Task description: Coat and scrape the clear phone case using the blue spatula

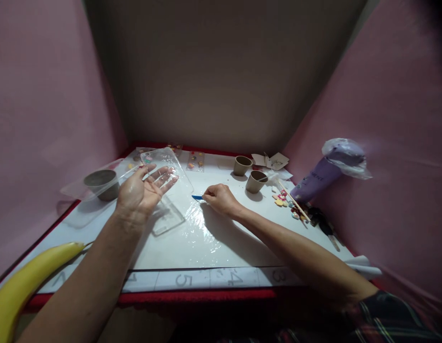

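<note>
My left hand [144, 190] is palm up with its fingers spread, beside a clear phone case [181, 178]. Glints of clear plastic cross the fingers; I cannot tell whether they touch the case. Left of the wrist, a clear plastic sheet [72, 188] overlaps a grey-brown cup [106, 190]. Below the fingers, another clear rectangular piece [170, 227] lies on the white tabletop. My right hand [221, 199] is closed in a pinch on a small flat blue tool [197, 197], which points left just above shiny clear film [201, 224].
Two brown cups [242, 166] stand at the back, one with a stick in it. Small coloured charms [280, 199] and a wooden stick [294, 201] lie right, near a purple bag [319, 177]. A decorated clear piece [195, 161] is farther back. A banana [38, 269] is front left.
</note>
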`<action>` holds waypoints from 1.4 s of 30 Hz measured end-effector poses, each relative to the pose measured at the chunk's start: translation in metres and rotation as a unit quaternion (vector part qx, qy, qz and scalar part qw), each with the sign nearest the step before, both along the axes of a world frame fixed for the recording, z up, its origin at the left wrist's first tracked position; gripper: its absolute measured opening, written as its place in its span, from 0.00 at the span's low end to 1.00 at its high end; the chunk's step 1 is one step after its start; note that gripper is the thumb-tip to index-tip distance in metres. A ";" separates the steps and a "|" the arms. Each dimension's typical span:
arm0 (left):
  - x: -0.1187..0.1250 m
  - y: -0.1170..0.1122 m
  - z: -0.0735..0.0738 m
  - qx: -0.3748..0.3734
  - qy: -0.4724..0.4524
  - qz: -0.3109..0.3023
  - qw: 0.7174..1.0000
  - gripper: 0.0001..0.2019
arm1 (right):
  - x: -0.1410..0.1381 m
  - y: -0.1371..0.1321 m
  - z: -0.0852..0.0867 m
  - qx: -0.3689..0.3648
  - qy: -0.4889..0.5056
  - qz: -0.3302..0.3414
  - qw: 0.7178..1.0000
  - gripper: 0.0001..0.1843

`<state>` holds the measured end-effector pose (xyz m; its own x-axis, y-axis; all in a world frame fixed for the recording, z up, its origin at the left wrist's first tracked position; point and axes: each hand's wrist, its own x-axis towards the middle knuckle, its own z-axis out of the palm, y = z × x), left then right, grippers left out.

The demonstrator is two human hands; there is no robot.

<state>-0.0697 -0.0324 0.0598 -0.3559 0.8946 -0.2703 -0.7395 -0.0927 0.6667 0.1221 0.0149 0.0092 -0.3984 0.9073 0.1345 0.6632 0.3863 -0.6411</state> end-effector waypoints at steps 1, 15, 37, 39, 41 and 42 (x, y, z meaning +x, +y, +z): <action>0.000 0.000 0.000 0.002 -0.001 0.000 1.000 0.07 | 0.000 0.000 0.000 -0.007 0.002 -0.002 1.000 0.11; 0.000 0.000 0.001 0.000 0.000 -0.001 1.000 0.08 | 0.000 -0.029 -0.001 -0.204 0.058 0.073 0.975 0.07; 0.001 0.000 -0.001 -0.010 0.007 -0.008 1.000 0.10 | 0.024 -0.024 0.001 -0.162 0.048 0.014 0.986 0.09; 0.002 0.000 -0.001 -0.005 0.006 -0.006 1.000 0.09 | 0.029 -0.017 0.001 -0.110 0.034 -0.015 0.993 0.09; 0.001 0.000 -0.001 -0.001 0.003 -0.006 1.000 0.08 | 0.031 -0.014 0.001 -0.076 0.022 -0.030 0.996 0.10; 0.001 0.000 -0.001 0.000 0.002 -0.007 1.000 0.07 | 0.030 -0.015 0.001 -0.071 0.019 -0.029 0.997 0.10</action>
